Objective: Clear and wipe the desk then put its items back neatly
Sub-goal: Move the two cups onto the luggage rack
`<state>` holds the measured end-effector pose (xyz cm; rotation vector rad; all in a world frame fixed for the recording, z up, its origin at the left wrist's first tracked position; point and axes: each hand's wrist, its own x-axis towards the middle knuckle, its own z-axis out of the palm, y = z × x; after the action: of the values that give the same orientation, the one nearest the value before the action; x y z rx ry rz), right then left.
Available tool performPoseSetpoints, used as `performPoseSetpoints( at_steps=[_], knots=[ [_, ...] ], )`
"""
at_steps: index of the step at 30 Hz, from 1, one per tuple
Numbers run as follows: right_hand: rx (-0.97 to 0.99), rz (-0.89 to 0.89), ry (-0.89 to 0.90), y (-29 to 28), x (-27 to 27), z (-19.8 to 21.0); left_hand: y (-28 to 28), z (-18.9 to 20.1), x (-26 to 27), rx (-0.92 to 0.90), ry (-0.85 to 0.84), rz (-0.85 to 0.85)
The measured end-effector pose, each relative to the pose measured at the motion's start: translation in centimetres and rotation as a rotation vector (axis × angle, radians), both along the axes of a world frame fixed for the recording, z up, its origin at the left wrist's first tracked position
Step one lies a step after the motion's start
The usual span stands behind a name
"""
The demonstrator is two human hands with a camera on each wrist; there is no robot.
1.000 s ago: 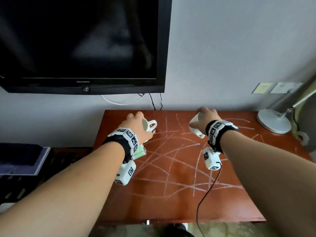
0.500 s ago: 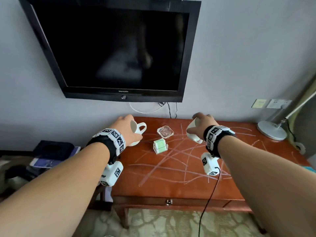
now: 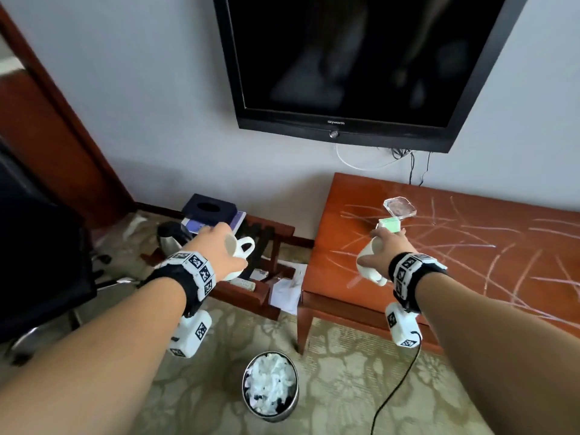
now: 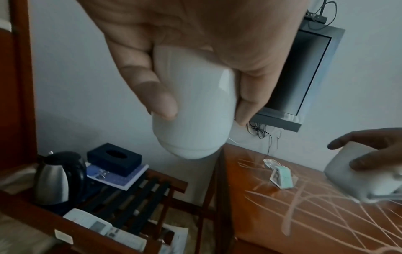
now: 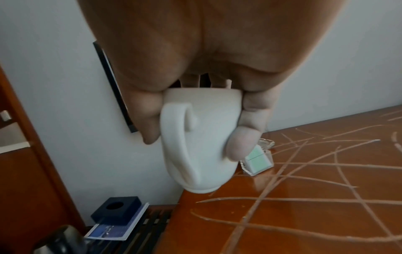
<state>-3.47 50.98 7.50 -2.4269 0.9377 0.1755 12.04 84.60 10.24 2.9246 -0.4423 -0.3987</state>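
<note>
My left hand [image 3: 219, 249] grips a white mug [image 3: 240, 248] from above, out over the low slatted rack [image 3: 270, 233] left of the desk. In the left wrist view fingers and thumb wrap the mug [image 4: 191, 118]. My right hand [image 3: 389, 249] holds a second white mug [image 3: 368, 265] by its rim over the desk's left end; the right wrist view shows the mug [image 5: 202, 142] with its handle towards the camera. The red-brown desk [image 3: 439, 277] is covered in pale scribbled streaks. A glass ashtray [image 3: 400, 207] and a clear holder of green cards [image 3: 390, 226] stand on it.
On the rack sit a steel kettle [image 4: 54, 178], a dark tissue box [image 3: 208, 210] on a blue booklet, and a remote control [image 4: 104, 228]. A round bin [image 3: 270, 386] full of white paper stands on the carpet. A television [image 3: 361, 64] hangs above. A black chair [image 3: 40, 262] is far left.
The view has swung left. Both hands carried their mugs leftward; the left mug went from over the desk's left edge to over the rack, the right mug to the desk's left end.
</note>
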Motion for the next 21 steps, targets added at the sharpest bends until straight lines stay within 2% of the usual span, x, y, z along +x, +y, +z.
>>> performPoseSetpoints(
  at_steps=[5, 9, 13, 17, 21],
  knots=[
    [-0.024, -0.015, -0.017, 7.4, 4.8, 0.5, 6.9, 1.2, 5.8, -0.157, -0.06, 0.064],
    [-0.018, -0.098, -0.011, 14.2, 8.5, -0.8, 14.2, -0.1, 10.5, -0.115, -0.022, -0.004],
    [0.041, -0.047, 0.016, 21.8, 12.5, -1.7, 20.5, -1.1, 14.8, -0.107, 0.018, 0.038],
    [0.058, 0.004, -0.009, 25.9, 17.0, -1.6, 23.1, -1.4, 18.9, -0.133, -0.01, 0.034],
    [0.07, -0.001, 0.024, 26.6, 20.8, -2.3, 23.4, -2.8, 21.4, -0.148, 0.033, 0.015]
  ],
)
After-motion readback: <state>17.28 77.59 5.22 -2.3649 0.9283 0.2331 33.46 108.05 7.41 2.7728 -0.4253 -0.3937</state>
